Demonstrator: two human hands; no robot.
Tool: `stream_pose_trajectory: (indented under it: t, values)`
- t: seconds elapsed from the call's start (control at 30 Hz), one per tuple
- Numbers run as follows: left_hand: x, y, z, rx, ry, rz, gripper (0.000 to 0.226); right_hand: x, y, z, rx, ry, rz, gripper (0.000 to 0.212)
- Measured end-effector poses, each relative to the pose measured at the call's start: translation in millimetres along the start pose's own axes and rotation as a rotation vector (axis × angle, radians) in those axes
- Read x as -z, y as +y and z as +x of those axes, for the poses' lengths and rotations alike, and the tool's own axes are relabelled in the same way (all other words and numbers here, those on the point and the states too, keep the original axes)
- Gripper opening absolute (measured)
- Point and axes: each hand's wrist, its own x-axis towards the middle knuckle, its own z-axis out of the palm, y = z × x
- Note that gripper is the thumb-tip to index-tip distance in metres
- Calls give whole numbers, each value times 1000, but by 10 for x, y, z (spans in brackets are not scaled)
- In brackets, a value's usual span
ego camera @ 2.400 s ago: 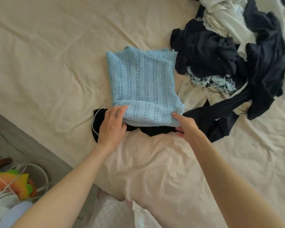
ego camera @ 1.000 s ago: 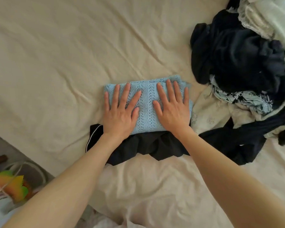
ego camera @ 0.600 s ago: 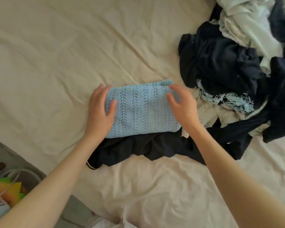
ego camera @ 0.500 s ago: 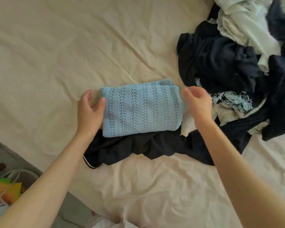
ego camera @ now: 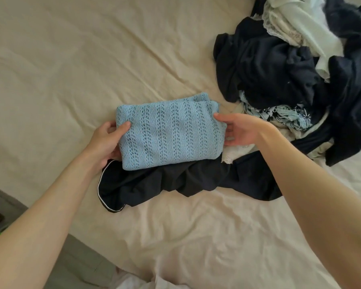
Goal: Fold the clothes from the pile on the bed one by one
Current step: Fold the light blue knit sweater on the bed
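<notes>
Blue openwork knit (ego camera: 169, 134), folded rectangular

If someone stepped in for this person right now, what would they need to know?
Left hand grips the left end of the folded blue knit top; right hand holds its right end, thumb on top. The top sits over a dark garment on the bed.
Done: the blue top is folded.
Left: set it aside, then fold the dark garment and the pile at right.
</notes>
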Motion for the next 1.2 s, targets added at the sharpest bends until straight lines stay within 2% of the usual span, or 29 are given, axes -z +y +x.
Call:
stream_pose_trajectory:
  t: [0.27,0.43,0.7,0.9,1.2]
  values:
    - [43,210,19,-164,73,54,35,-139,11,-34,41,5,39,37]
    - [51,216,-55,-166,76,37,31,-164,54,-75,58,-6,11,40]
    - [172,385,-733,-166,87,-62,26,-354,281,-695,210,64,45,16]
    - [344,290,-1758,-189,14,-51,25,-473,909,-1618,328,111,134,17]
    - [296,-250,-3312,-240,-126,22,25,-369,2354,-2911,410,207,255,16]
